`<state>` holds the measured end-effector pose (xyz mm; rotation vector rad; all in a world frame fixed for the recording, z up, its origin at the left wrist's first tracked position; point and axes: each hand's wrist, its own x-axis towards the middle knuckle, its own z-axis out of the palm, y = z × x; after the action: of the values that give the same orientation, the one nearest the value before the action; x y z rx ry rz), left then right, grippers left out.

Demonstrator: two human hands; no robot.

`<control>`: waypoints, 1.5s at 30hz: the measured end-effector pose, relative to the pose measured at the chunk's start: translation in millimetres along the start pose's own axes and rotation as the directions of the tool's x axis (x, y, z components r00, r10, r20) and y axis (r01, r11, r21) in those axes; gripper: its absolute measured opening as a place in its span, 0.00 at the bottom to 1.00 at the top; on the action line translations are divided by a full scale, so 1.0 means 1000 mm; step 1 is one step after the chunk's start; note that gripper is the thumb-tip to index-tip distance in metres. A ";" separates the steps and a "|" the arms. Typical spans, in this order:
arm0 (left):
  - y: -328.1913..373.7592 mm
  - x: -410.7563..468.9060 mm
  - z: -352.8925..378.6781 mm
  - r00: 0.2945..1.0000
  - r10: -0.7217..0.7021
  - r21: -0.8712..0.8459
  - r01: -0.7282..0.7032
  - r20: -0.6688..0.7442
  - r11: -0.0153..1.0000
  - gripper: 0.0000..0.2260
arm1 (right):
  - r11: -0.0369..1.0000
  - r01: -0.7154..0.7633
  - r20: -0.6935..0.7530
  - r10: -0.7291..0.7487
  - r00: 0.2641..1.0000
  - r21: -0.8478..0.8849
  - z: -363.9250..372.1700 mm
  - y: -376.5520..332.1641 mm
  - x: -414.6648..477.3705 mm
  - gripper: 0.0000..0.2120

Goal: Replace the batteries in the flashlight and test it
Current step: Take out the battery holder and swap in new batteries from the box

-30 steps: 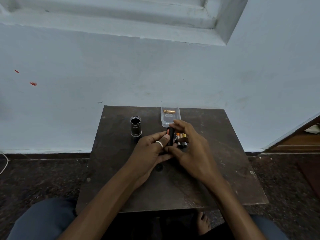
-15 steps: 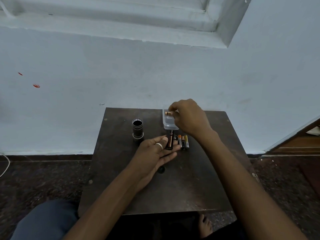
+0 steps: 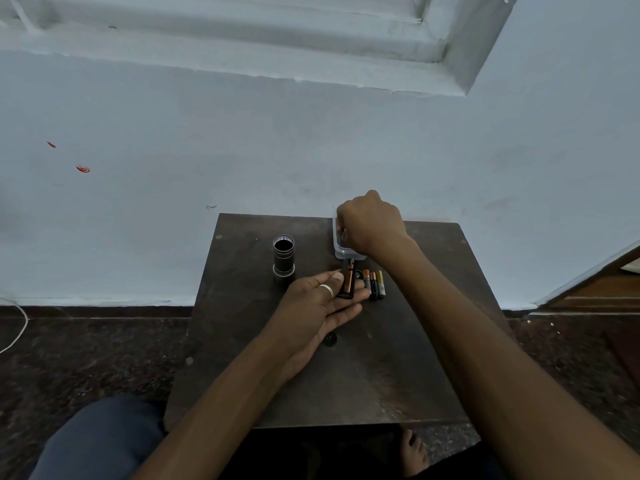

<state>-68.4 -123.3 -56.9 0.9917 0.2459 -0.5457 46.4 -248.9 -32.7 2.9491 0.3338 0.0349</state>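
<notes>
The black flashlight body [image 3: 283,259] stands upright on the small dark table [image 3: 398,358], its open end facing up. My left hand [image 3: 320,306] holds the dark battery holder [image 3: 348,279], which has at least one battery in it, between thumb and fingers. Several loose batteries [image 3: 375,284] lie side by side just right of it. My right hand [image 3: 370,223] reaches into the clear plastic box [image 3: 341,250] at the table's back edge, fingers closed on a small orange-tipped battery [image 3: 339,230] that is mostly hidden. A small dark cap [image 3: 330,339] lies under my left wrist.
The table stands against a pale blue wall [image 3: 242,150] on a dark speckled floor [image 3: 86,358]. My knee in blue cloth [image 3: 100,441] is at the lower left, and a bare foot [image 3: 414,452] shows below the table's front edge. A white cord [image 3: 20,323] lies at far left.
My right hand left the battery holder, reached back to the clear box and closed over the battery there. My left hand has kept the holder in place.
</notes>
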 end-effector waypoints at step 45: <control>-0.006 0.006 -0.003 0.998 0.050 0.061 -0.051 0.026 0.997 0.12 | 0.704 0.286 -0.562 0.192 0.805 0.650 0.021 -0.016 -0.144 0.04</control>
<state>-66.5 -125.5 -65.8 1.0477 0.1823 -0.5215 -96.4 -269.0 -56.6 3.6132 0.6337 1.1121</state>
